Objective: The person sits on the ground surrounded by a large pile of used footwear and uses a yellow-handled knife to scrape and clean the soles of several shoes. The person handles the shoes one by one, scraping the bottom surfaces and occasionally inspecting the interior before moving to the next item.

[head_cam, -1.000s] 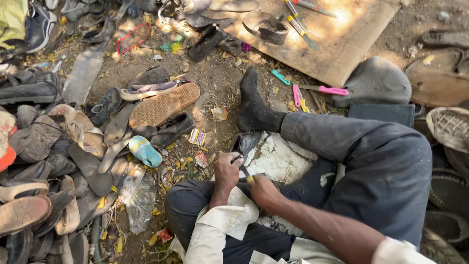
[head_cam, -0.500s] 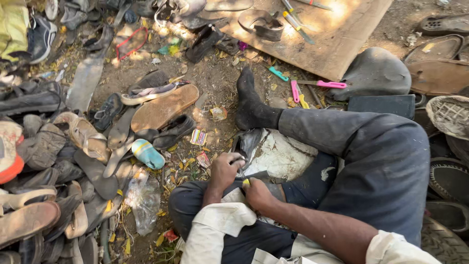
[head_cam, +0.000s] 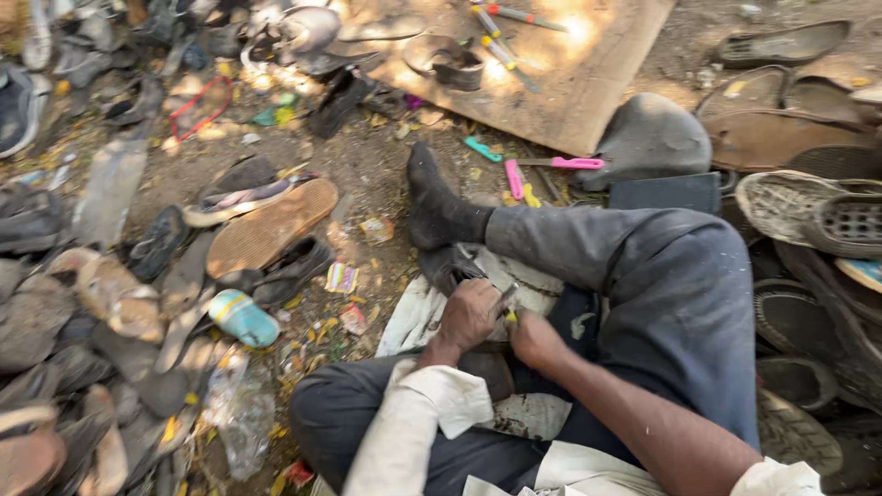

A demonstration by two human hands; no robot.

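Left hand grips a dark shoe — mostly hidden; right hand pinches a yellow-handled tool.

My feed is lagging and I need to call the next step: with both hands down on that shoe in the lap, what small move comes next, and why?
Probably a short push of the yellow-handled tool further into the dark shoe. The right hand pinches the tool against the shoe, while the left hand presses down on the shoe over the white cloth, so the work looks braced. The tip is hidden, so I cannot tell its depth.
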